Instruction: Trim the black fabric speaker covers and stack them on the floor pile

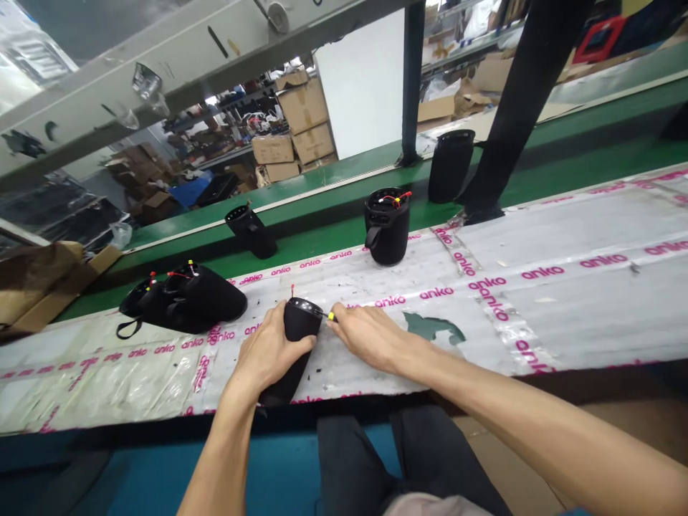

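Black fabric speaker housing [302, 324] is mid-work by my read, at the wrapped bench's [570, 315] near edge. Left hand [269, 351] wraps its side, thumb across the front; right hand [368, 335] pinches a thin yellow-marked piece [332, 317] at the rim, tool or lead, can't tell. Red-tipped lead [293, 290] pokes up, so not closed up. Upright housing [388, 240] at the far edge, open, red/yellow leads inside; housing pair [207, 299] further left, leads out too. Cardboard box [37, 283] off left end, contents unclear.
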`<state>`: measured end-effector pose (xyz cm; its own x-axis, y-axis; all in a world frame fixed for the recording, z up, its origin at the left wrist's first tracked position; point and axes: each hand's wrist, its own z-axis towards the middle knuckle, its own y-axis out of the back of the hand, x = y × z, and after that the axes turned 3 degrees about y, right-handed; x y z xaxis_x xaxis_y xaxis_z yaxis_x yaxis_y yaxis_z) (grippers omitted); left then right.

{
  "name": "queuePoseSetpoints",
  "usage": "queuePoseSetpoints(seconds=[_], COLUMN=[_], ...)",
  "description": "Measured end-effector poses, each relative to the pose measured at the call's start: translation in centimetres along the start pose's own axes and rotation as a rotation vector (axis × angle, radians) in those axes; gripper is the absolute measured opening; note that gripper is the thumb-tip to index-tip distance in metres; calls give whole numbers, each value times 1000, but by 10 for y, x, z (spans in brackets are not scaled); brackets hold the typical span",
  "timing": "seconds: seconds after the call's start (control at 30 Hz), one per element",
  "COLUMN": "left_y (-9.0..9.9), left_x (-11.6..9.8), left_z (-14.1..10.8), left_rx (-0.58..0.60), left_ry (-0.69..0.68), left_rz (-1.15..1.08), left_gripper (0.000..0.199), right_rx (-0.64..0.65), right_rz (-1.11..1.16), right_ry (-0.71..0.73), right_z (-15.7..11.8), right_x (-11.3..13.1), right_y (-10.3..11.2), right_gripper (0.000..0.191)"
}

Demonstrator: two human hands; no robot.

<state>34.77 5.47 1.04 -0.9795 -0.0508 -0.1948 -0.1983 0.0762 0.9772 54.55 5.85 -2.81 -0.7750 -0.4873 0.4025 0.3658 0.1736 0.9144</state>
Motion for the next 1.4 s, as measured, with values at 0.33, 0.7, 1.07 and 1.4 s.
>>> queuePoseSetpoints(seconds=[0.33, 0.7, 1.07, 1.4], left_y=[-4, -2, 0, 9], left_x=[3, 5, 19, 38], left_z=[1, 2, 7, 9], left_rx=[49, 16, 46, 179], left_ry=[29, -15, -98, 26], left_rz=[-5, 22, -140, -523], left_gripper=[86, 68, 71, 75], right_rx=[3, 21, 30, -341], right_rz=[-18, -72, 23, 187], right_ry=[18, 21, 28, -39], right_z=[13, 15, 27, 14], right_x=[11, 21, 20, 15], right_y=[-3, 2, -4, 14], right_gripper=[27, 26, 28, 30])
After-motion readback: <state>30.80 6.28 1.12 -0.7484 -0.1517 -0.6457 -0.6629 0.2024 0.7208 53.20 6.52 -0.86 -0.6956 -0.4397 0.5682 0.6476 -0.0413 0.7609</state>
